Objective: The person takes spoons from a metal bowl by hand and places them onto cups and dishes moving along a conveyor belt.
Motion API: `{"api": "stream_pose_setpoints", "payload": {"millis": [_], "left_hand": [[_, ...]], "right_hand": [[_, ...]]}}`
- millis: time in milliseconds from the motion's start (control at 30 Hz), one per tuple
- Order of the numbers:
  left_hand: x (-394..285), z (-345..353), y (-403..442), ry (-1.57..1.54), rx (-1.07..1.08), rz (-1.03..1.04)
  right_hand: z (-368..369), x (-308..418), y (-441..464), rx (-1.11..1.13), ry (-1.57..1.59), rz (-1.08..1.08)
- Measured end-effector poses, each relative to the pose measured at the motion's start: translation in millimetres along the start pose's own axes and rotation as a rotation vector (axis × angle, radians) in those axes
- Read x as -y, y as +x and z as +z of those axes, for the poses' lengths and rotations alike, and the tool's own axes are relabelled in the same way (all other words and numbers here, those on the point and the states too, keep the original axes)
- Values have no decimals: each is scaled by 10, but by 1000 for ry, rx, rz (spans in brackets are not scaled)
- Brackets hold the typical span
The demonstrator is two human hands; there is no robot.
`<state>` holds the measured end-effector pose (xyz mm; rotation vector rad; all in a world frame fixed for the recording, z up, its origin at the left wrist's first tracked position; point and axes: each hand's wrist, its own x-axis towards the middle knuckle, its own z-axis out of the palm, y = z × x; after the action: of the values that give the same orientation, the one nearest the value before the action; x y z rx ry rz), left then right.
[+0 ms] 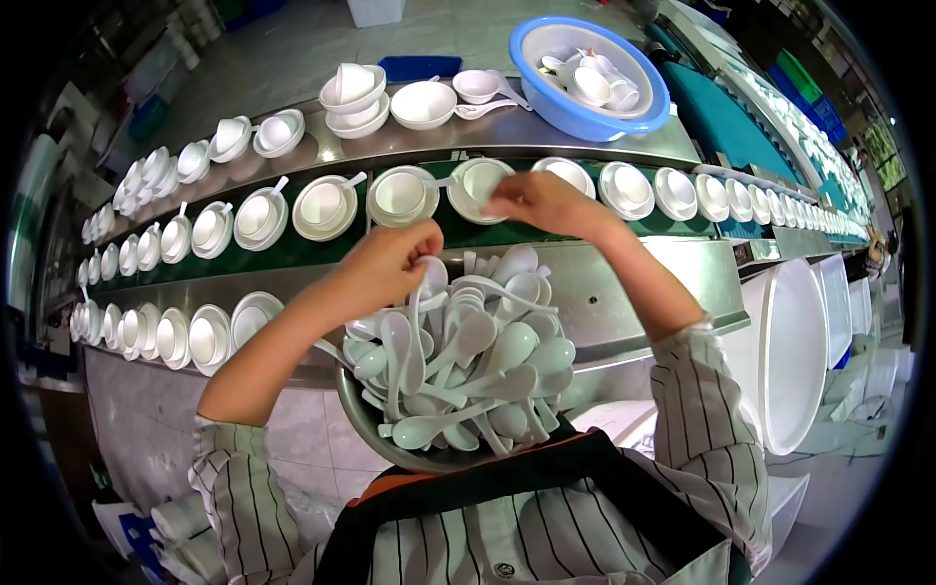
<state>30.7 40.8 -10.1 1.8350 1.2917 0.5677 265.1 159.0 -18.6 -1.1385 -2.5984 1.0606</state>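
My left hand (390,268) is closed, its fingertips pinched at the top of a white spoon (431,278) at the back of the pile. Below it, a metal basin (353,405) holds a heap of white spoons (473,336) pointing all ways. My right hand (546,203) reaches over the green belt, fingers bent together at the near right edge of a saucer (466,207). A small white bowl (484,179) stands on that saucer. Whatever the right fingertips hold, if anything, is hidden. Just left, another saucer carries a bowl (399,193) with a spoon (444,182) beside it.
The green conveyor belt (278,255) carries a long row of bowls on saucers. On the steel ledge behind stand stacked bowls (353,90) and a blue-rimmed basin (655,115) of crockery. More bowl sets (209,336) line the near ledge. Large white tubs (780,361) stand at right.
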Motion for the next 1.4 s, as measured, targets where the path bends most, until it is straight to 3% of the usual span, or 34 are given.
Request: {"api": "stream_pose_setpoints", "payload": {"millis": [100, 133, 200, 333, 367, 467, 600, 700, 733, 767, 800, 867, 933, 1000, 1067, 1167, 1300, 1400], "left_hand": [[-37, -277, 23, 141, -98, 171], [-65, -390, 72, 175, -107, 229], [-64, -605, 241, 103, -95, 74], [267, -745, 822, -111, -317, 56], [479, -696, 1022, -49, -396, 85], [1007, -365, 1367, 198, -604, 218], [1435, -186, 1387, 226, -528, 147], [1600, -294, 1291, 473, -448, 94], [1651, -387, 1260, 589, -396, 199], [1692, -428, 1238, 656, -360, 171], [1569, -515, 1155, 725, -324, 142], [1043, -498, 834, 780, -494, 272], [246, -395, 359, 635, -149, -116], [-211, -229, -100, 421, 168, -234], [-113, 4, -328, 364, 185, -111], [75, 180, -416, 2, 33, -180], [-49, 167, -464, -35, -18, -59], [-137, 44, -377, -229, -55, 9]], "right_hand": [[-98, -43, -436, 253, 171, -12], [-76, -50, -486, 184, 285, -15], [-53, -76, -526, 41, 506, -21], [-9, 12, -542, -76, 265, 12], [34, 47, -568, -91, 22, -17], [131, 181, -675, -137, -65, -35], [104, 123, -716, -108, 141, 76], [103, 47, -705, -33, 185, 23], [100, 44, -691, -6, 195, -6], [124, 34, -665, -58, 204, -60], [108, 57, -639, -36, 152, -39], [18, 161, -612, 0, 46, -1], [20, 266, -608, -26, -50, 45], [50, 318, -590, -61, -177, 62], [71, 358, -586, -95, -101, 0], [49, 353, -551, -36, 30, -64], [54, 269, -535, 52, 147, -165], [-40, 308, -633, -20, 783, -265]]}}
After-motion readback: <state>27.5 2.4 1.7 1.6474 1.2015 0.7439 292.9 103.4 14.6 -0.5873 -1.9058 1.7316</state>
